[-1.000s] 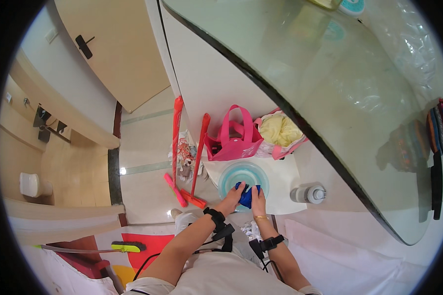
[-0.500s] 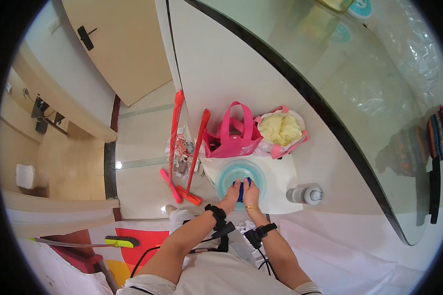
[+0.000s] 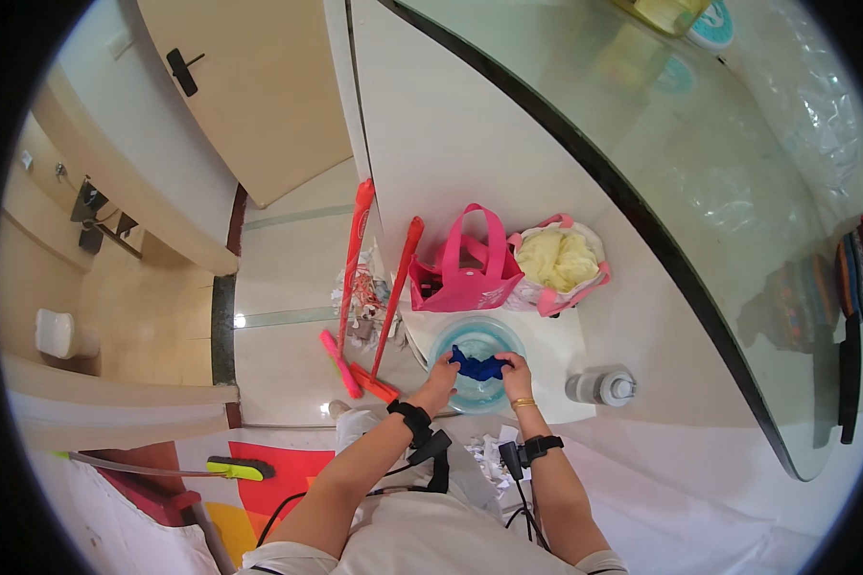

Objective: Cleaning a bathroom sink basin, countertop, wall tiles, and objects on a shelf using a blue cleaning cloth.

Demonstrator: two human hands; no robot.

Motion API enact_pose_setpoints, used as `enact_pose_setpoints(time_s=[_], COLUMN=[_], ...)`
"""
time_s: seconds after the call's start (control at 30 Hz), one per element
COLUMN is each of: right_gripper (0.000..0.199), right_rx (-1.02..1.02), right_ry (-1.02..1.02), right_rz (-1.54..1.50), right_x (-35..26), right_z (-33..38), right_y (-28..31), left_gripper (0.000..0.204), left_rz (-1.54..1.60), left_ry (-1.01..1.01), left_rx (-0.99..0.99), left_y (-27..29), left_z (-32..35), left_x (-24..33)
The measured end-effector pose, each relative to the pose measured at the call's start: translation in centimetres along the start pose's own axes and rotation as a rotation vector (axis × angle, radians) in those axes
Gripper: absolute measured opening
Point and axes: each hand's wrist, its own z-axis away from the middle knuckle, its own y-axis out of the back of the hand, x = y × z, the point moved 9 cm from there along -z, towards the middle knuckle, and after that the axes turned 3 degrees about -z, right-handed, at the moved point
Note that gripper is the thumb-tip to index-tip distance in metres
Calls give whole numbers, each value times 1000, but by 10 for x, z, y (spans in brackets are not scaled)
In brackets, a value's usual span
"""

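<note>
A dark blue cloth (image 3: pixel 480 367) is stretched between my two hands, bunched and twisted along its length. My left hand (image 3: pixel 440 376) pinches its left end, and my right hand (image 3: pixel 517 375) grips the right end. Beneath the cloth stands a round, light blue see-through basin (image 3: pixel 477 399) on a white surface. Whether there is water in it I cannot clearly make out. Both wrists carry black straps with small devices and cables.
Behind the basin are a pink tote bag (image 3: pixel 466 285) and a white-pink bag (image 3: pixel 590 278) with yellow cloth. A grey bottle (image 3: pixel 602 386) stands to the right. A red broom (image 3: pixel 393 307) and dustpan lean left, by paper scraps. A glass tabletop (image 3: pixel 700 220) overhangs the right.
My hands have moved apart sideways. The blue cloth, earlier squeezed in a bunch between them, is now drawn out over the basin. The view has shifted slightly.
</note>
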Motion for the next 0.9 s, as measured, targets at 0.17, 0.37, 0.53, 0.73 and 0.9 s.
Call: enact_pose_setpoints(time_s=[0.17,0.37,0.53,0.73,0.9], right_gripper=[49,52,45,40,31], right_rx=[-7,-248,-167,-233,-273], right_ry=[347,102,297,371,254], right_rz=[647,669,501,203,-68], right_x=[-37,-44,-122,-160,-157], right_z=[15,22,45,88,97], right_y=[-31,-43,-15,-7,1], left_gripper=[43,48,54,50,28], left_rz=[126,269,362,289,258], left_ry=[49,63,303,199,246], left_rx=[-2,-102,-424,-425,-463], left_y=[7,-1,-33,-46,-40], left_z=[-6,0,16,21,-10], left_x=[-13,-24,-25,-16,-33])
